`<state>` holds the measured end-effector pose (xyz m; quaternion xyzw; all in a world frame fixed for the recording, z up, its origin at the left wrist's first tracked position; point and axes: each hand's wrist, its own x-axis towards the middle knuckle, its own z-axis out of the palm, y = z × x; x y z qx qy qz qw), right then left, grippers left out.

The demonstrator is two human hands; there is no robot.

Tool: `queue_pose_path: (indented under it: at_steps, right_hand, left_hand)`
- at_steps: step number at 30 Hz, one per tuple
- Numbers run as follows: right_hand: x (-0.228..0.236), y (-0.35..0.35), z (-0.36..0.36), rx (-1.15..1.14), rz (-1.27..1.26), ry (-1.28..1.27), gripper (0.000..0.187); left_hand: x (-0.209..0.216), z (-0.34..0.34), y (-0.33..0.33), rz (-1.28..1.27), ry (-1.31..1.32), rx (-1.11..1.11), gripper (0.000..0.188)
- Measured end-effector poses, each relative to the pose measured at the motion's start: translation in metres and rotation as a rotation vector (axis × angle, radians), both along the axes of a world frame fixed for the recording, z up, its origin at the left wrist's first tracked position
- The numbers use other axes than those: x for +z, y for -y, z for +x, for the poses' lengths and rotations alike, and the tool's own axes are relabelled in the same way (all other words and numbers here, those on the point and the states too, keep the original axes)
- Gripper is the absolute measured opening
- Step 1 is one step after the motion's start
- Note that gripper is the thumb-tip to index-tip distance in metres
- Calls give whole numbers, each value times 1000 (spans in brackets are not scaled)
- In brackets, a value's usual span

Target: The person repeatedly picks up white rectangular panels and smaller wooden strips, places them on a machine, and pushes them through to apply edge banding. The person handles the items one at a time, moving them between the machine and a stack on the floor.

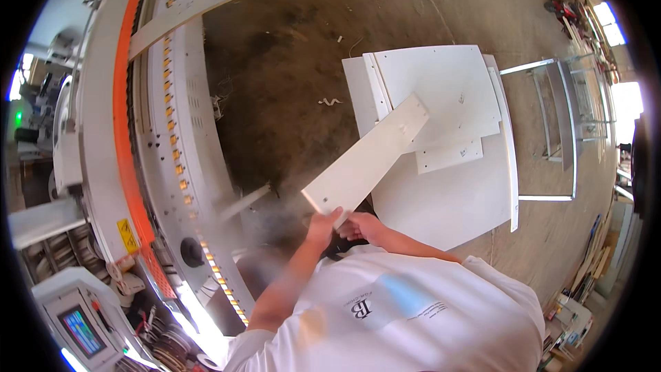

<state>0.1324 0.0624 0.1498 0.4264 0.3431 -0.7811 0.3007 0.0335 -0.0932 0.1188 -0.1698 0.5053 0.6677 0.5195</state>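
Note:
A long white board (372,151) with small drilled holes slants away from my body, its far end over a stack of white panels (441,83). My left hand (322,227) is closed on the board's near end, thumb on top. Close beside it, at the near right corner, is my right hand (362,227) with curled fingers. Whether those fingers grip the board or something small cannot be made out. The stack holds panels of several sizes, with a smaller drilled piece (451,156) lying on a large bottom panel (434,210).
To my left runs a long machine with an orange strip (124,131) and a row of yellow-orange pieces (172,124). Another white board (206,8) lies across it. A control screen (81,331) stands lower left. Metal frame racks (571,131) stand right, beyond the stack.

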Motion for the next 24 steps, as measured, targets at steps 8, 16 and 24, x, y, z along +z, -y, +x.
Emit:
queue_pose_path:
  at_steps: [8,16,24]
  right_hand:
    - [-32,-75,6,321,1111,-339,46]
    - [-43,-249,44,78,1453,-4,91]
    - [-23,-159,71,-296,818,-296,75]
  left_hand:
    - [-18,63,228,18,-390,170,43]
    - [55,64,463,146,-354,333,70]
    - [154,61,408,406,-300,716,66]
